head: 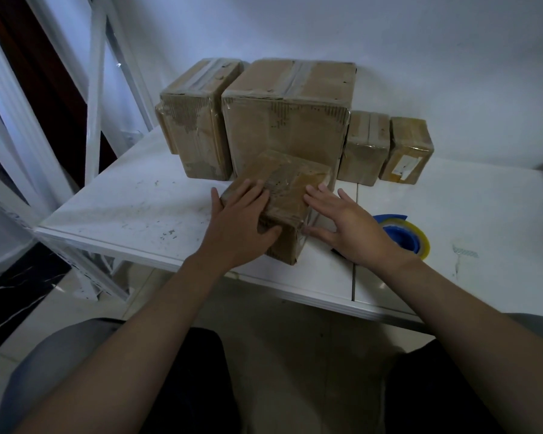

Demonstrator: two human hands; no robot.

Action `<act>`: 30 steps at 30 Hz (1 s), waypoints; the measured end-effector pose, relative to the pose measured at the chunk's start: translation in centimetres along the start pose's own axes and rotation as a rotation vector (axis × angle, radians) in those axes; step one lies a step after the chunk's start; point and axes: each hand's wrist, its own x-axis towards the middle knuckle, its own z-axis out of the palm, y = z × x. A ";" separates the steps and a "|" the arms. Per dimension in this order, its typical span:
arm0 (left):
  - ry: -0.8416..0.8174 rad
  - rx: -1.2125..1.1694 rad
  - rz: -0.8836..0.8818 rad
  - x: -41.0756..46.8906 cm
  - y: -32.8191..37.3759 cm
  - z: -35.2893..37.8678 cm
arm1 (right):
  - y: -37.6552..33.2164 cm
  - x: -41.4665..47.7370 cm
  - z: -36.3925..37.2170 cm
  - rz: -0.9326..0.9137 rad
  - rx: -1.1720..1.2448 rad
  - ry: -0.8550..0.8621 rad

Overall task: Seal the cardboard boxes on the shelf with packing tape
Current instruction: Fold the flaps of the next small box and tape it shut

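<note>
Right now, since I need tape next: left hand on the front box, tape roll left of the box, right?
Not quite: the head view shows the tape roll right of the front box, beyond the right hand. The left hand is on the box.

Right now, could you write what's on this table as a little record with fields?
Surface: white table
In front: small cardboard box near the table's edge
Left grip: left hand flat on its top
Right grip: right hand open, fingertips at its right side
Tape: blue-cored roll, partly behind the right hand
Back row: taped boxes along the wall
</note>
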 end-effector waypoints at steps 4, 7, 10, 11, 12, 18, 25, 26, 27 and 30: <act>-0.026 0.012 -0.023 0.2 -0.2 0.0 | -0.3 0.2 0.7 0.001 0.026 0.068; -0.050 0.017 -0.027 0.4 -0.3 -0.1 | -0.5 0.4 1.0 0.005 0.010 0.092; -0.084 0.027 -0.017 0.5 -0.4 -0.3 | -0.5 0.4 0.9 0.008 0.003 0.093; -0.090 0.029 -0.014 0.5 -0.4 -0.4 | -0.5 0.4 0.9 0.007 0.005 0.093; -0.091 0.031 -0.010 0.5 -0.5 -0.4 | -0.6 0.4 0.8 0.010 0.010 0.091; -0.073 0.035 -0.005 0.5 -0.7 -0.4 | -1.6 0.4 0.9 0.037 -0.029 0.081; -0.063 0.047 0.010 0.5 -0.8 -0.3 | -2.6 0.6 2.0 0.097 -0.119 0.168; -0.065 0.053 0.015 0.5 -0.8 -0.4 | -2.6 0.6 2.2 0.099 -0.130 0.172; -0.067 0.051 0.016 0.5 -0.8 -0.3 | -2.5 0.6 2.3 0.093 -0.132 0.176; -0.003 -0.092 -0.014 0.3 -0.9 -0.3 | -2.3 0.4 2.5 0.074 -0.153 0.132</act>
